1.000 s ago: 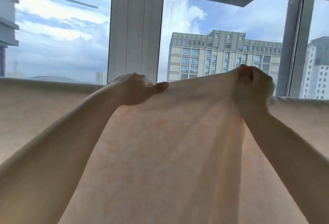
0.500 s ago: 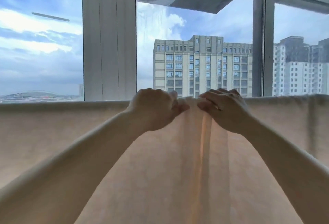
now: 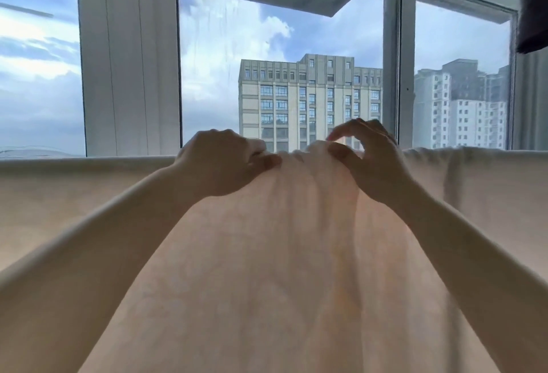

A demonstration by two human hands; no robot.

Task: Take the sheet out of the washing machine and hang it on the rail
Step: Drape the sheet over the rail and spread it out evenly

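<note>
No container anywhere in view; no washing machine either. Draped along a straight horizontal line in front of the window (image 3: 296,46), a pale cream sheet (image 3: 267,269), filling the whole lower part of the view and running off the left, right and bottom edges. Rail itself hidden under the sheet's top fold, so only guessed at from that straight edge; cannot tell what carries it. At the middle of the top edge, bunched into a small raised hump with soft creases fanning downward from it. Elsewhere flat and smooth, thin enough to glow warm orange-pink below the hump, with one upright fold near the right end of the top edge.

Left hand (image 3: 219,162) just left of the hump, knuckles up, fingers (image 3: 267,162) curled down and pressed on the cloth; whether pinching a fold or only resting on it, cannot tell. Right hand (image 3: 370,159) just right of the hump, thumb against the cloth, index finger arched up and loose above it, not clamped on anything visible. Both forearms bare, reaching up from the bottom corners, cut off by the frame edges.

Above the sheet, white window frames, cloudy blue sky and a tall grey building (image 3: 308,99) straight behind the hump, paler tower blocks further right. At the top right corner, a dark piece of cloth (image 3: 530,2), mostly cut off and hard to identify.
</note>
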